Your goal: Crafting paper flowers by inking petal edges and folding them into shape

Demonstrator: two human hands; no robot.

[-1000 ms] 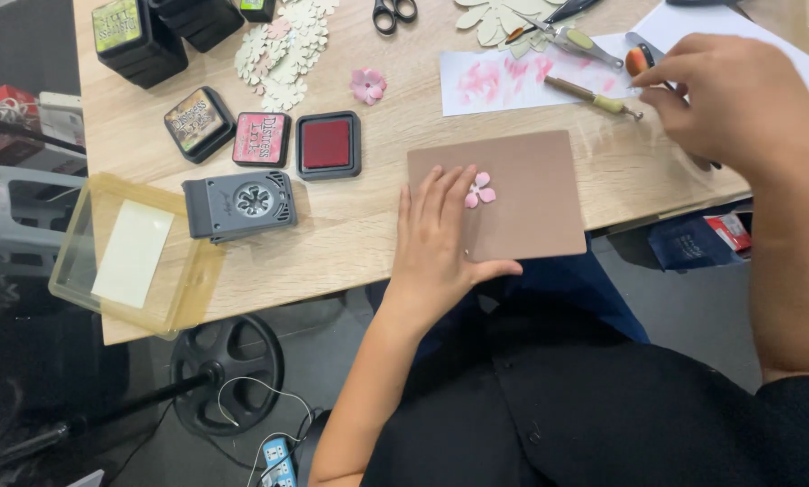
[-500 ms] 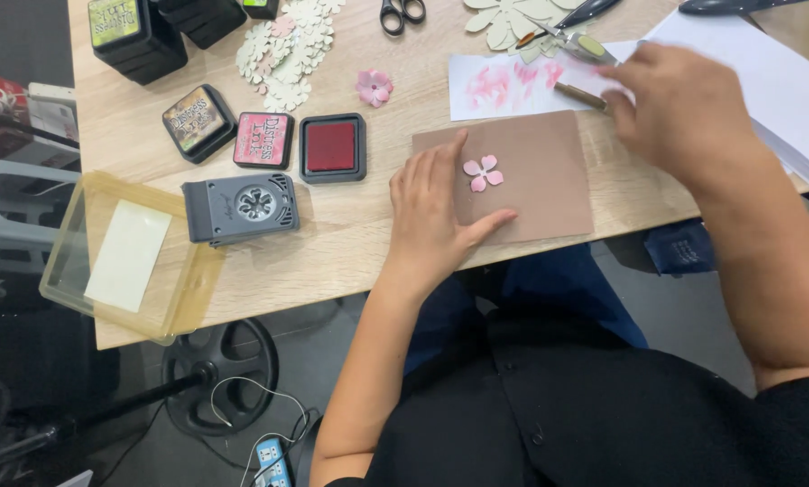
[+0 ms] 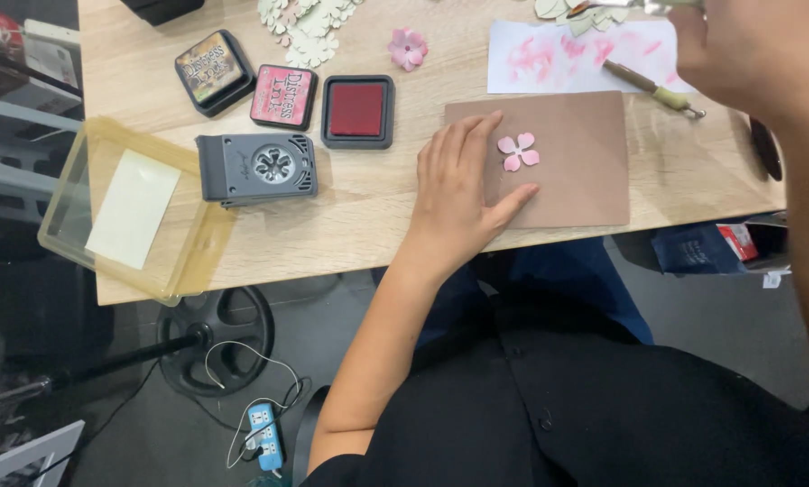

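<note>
My left hand (image 3: 463,194) lies flat with its fingers spread on the left edge of a brown mat (image 3: 576,194). Its fingertips are close to a small pink paper flower (image 3: 518,151) that rests on the mat. At the upper right my right hand (image 3: 734,45) is raised over the table's far side, blurred and partly cut off by the frame. What it holds is not visible. A stylus tool with a wooden handle (image 3: 652,88) lies on a white sheet smeared with pink (image 3: 558,59), just left of that hand.
Left of the mat sit an open red ink pad (image 3: 357,110), two closed ink pads (image 3: 283,96) (image 3: 211,70) and a grey flower punch (image 3: 256,166). A yellowish plastic box (image 3: 61,230) overhangs the table's left corner. Cream paper flowers (image 3: 309,22) and a pink one (image 3: 408,47) lie farther back.
My right hand has lifted away from the stylus tool toward the table's far right. The left hand stays flat on the mat beside the pink flower.
</note>
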